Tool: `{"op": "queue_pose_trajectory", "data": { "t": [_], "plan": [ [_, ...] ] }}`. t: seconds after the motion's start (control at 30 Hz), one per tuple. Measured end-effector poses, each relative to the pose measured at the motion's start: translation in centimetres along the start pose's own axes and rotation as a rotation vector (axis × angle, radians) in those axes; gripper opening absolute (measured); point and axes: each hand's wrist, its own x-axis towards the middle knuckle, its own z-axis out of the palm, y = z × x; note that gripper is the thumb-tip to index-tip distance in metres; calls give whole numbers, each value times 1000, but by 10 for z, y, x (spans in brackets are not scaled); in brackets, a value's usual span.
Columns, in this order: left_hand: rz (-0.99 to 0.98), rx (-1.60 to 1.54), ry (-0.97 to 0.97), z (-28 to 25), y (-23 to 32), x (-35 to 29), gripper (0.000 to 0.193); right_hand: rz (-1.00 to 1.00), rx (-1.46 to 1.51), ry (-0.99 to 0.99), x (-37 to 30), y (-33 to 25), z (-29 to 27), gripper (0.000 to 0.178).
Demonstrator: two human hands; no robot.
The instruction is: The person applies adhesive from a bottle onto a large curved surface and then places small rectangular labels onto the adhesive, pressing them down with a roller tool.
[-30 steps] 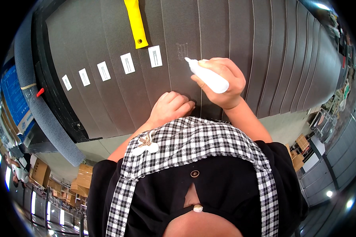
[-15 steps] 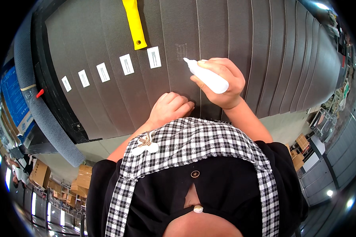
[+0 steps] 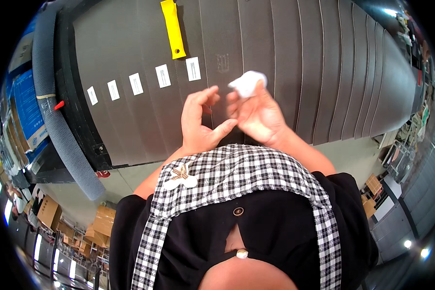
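Right hand (image 3: 260, 118) is clutching a white bottle (image 3: 249, 83), blurred, its narrow tip pointing left; left hand (image 3: 198, 126) is holding nothing visible, thumb and curled fingers standing apart just beside it! Whether the two are touching, I'm not able to tell. That bottle is hanging over a dark ribbed panel (image 3: 295, 53), near a faint squarish mark (image 3: 223, 63). Leftward, five white labels (image 3: 136, 83) are running in a slanting row, a yellow strip (image 3: 173, 30) is lying above them, and a grey roll (image 3: 58, 125) is flanking the panel's black edge.
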Motion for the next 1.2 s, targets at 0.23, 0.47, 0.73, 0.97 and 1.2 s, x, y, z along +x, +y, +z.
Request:
{"op": "queue_pose_trajectory", "data": {
  "t": [0.23, 0.47, 0.73, 0.97, 1.2],
  "plan": [
    [-60, -38, 157, -6, 6, -10, 54, 297, -158, -32, 3, 38, 14, 59],
    [-49, -221, 343, -57, -11, -22, 36, 300, -1105, -85, 27, 21, 30, 52],
    [-227, 562, 956, -240, -76, -2, 35, -1160, -2098, 403, 110, -149, 60, 38],
    [-299, 843, 1024, -309, -134, -26, 39, -1138, -2259, 540, 146, -149, 82, 40],
    [-317, 703, 1009, -309, -142, -23, 43, -900, -2299, 602, 146, -151, 102, 29]
  ]
}}
